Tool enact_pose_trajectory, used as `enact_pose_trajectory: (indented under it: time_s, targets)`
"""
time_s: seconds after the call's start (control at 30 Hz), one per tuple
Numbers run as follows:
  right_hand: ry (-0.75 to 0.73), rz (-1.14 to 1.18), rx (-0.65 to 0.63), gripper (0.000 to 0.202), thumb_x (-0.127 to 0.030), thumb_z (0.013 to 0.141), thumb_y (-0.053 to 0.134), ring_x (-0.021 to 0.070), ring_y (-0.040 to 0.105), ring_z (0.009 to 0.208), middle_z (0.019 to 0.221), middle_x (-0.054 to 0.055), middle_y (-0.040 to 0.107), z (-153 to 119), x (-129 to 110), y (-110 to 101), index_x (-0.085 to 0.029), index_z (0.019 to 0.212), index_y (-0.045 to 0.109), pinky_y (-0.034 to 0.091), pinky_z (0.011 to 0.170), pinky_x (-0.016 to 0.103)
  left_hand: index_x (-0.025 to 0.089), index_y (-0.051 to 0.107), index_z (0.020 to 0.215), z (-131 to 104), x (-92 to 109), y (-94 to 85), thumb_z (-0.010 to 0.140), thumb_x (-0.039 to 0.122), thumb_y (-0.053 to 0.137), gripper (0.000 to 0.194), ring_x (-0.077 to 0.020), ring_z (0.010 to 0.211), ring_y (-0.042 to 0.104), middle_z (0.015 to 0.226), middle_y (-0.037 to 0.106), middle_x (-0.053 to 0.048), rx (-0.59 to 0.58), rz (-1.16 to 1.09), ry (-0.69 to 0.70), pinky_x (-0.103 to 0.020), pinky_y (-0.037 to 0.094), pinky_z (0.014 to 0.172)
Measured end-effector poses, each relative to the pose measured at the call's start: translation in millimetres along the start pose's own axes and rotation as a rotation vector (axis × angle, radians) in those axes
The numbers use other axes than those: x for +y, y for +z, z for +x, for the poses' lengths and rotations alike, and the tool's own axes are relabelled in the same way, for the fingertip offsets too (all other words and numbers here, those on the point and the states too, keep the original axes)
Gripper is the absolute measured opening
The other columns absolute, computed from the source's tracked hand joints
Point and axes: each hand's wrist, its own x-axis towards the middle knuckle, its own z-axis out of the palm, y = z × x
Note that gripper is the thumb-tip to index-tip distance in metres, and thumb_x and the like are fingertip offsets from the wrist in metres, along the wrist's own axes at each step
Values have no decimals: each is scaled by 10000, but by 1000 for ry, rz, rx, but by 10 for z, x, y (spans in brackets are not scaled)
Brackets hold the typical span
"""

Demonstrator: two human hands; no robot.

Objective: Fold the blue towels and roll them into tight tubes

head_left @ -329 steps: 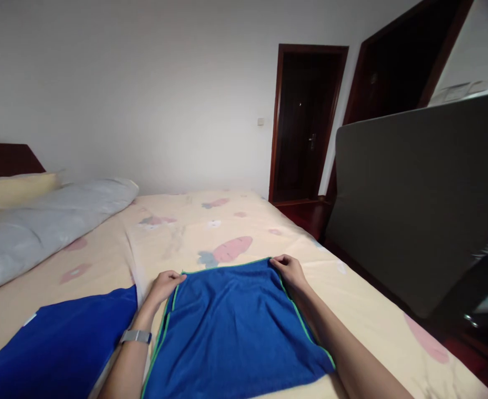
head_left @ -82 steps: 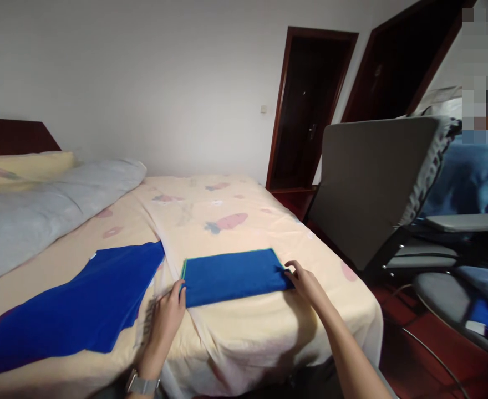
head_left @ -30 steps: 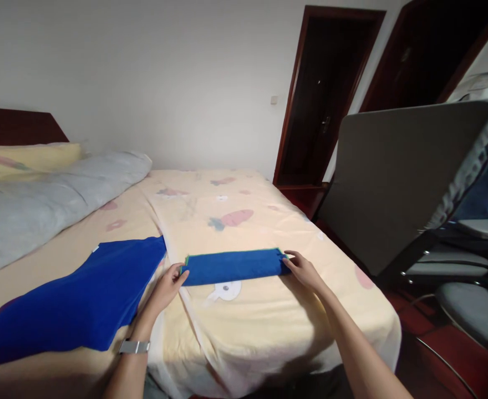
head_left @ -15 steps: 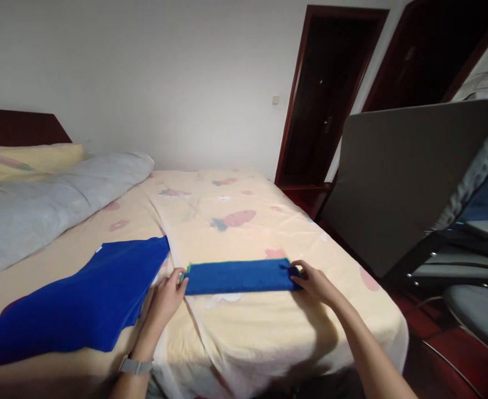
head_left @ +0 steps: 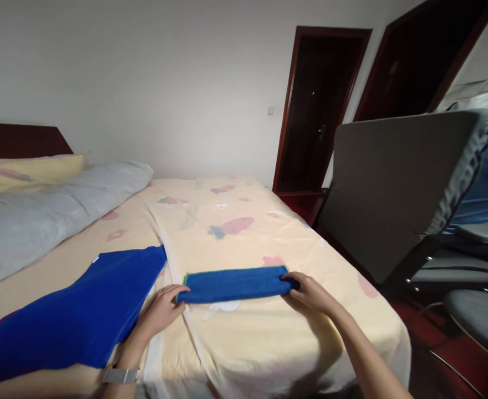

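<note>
Left hand (head_left: 163, 307) has shifted, pinching the blue cloth's (head_left: 233, 285) near-left corner.

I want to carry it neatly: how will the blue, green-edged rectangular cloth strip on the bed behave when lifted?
The cloth strip will likely sag, since its right end crumples at the right-hand grip. It should feel light, being flat, soft-looking fabric. It might also open out, as no fastening shows.
</note>
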Motion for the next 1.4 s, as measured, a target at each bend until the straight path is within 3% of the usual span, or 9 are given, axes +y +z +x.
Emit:
enact_pose_trajectory:
  time_s: [0.1, 0.2, 0.4, 0.53, 0.67, 0.8, 1.1, 1.27, 1.4]
  targets:
    - [116, 187, 51, 325, -309, 853, 489, 229, 682, 928, 1056, 52, 721, 170, 77, 12, -205, 1105, 666, 531, 848, 333, 228, 677, 1075, 181, -67, 15, 870, 369, 520, 294, -237, 877, 715, 983, 759, -53, 54, -75, -121, -319, 556, 783]
    - [212, 199, 186, 360, -415, 898, 497, 231, 685, 922, 1001, 62, 722, 383, 148, 120, -195, 1152, 627, 531, 824, 327, 189, 625, 1119, 388, -123, 97, 936, 469, 419, 392, -226, 864, 722, 926, 755, -72, 152, -25, -184, -303, 549, 756]
    - [334, -323, 391, 376, -376, 929, 543, 292, 644, 994, 1084, 139, 683, 643, 114, 303, -192, 1251, 611, 509, 842, 384, 176, 635, 1128, 588, -135, 220, 912, 396, 517, 330, -290, 921, 688, 894, 728, -116, 265, 192, -235, -385, 500, 850]
    - [67, -444, 424, 333, -243, 919, 516, 322, 576, 1151, 1274, 162, 611, 682, -201, 349, -175, 1216, 650, 475, 972, 440, 207, 680, 1107, 603, 155, 219, 962, 310, 470, 275, -295, 1130, 613, 1147, 708, -128, 316, 314, -45, -427, 440, 998]
    - [-327, -374, 133, 471, -220, 893, 533, 291, 523, 1280, 1404, 131, 558, 707, -594, 642, -165, 1359, 572, 412, 1097, 446, 239, 612, 1311, 634, 513, 402, 977, 278, 482, 361, -254, 1300, 534, 1372, 624, -84, 124, 287, 295, -439, 399, 1119]
    - [-346, -402, 35, 530, -170, 891, 503, 287, 521, 1310, 1428, 158, 537, 742, -620, 870, -125, 1419, 515, 416, 1110, 468, 248, 493, 1442, 641, 507, 579, 970, 207, 472, 475, -222, 1341, 523, 1459, 560, -73, -3, 286, 350, -431, 420, 1138]
    - [-209, -467, 168, 526, -72, 826, 484, 286, 573, 1251, 1353, 131, 610, 542, -43, 392, -141, 1338, 581, 435, 1085, 483, 217, 570, 1373, 444, -7, 291, 884, 90, 442, 521, -224, 1301, 566, 1415, 601, -78, 56, 336, 220, -438, 422, 1148]
    - [-87, -405, 230, 429, -157, 845, 512, 287, 638, 1117, 1239, 92, 675, 333, 13, 130, -214, 1254, 628, 499, 971, 438, 206, 641, 1257, 403, 72, 236, 902, 147, 453, 406, -261, 1154, 649, 1247, 704, -98, 162, 323, 238, -468, 473, 1071]
    - [46, -135, 261, 294, -330, 909, 527, 261, 664, 998, 1150, 56, 698, 171, -13, -129, -256, 1169, 645, 534, 812, 355, 212, 670, 1112, 396, 189, 165, 898, 255, 498, 278, -242, 1010, 687, 1084, 739, -81, 321, 70, 134, -370, 534, 931]
